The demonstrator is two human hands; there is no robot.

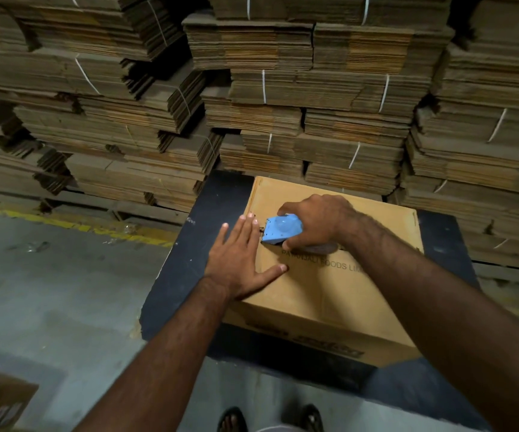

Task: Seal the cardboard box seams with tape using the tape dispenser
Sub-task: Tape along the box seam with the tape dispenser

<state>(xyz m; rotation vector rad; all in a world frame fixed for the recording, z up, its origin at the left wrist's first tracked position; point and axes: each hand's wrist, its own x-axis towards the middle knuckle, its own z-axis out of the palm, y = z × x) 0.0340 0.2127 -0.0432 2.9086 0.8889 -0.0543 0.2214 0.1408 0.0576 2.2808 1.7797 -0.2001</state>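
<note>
Cardboard box (320,294) sits on a dark surface (186,263), both hands on its top.
Right hand (317,224) wraps its fingers around a blue tape dispenser (281,229) set on the box top, near the box's left edge. Left hand (241,260) lies flat with straight fingers on the box's left edge, fingertips just beside the dispenser. Bundled stacks of flattened cartons (314,104) rise behind the box.
</note>
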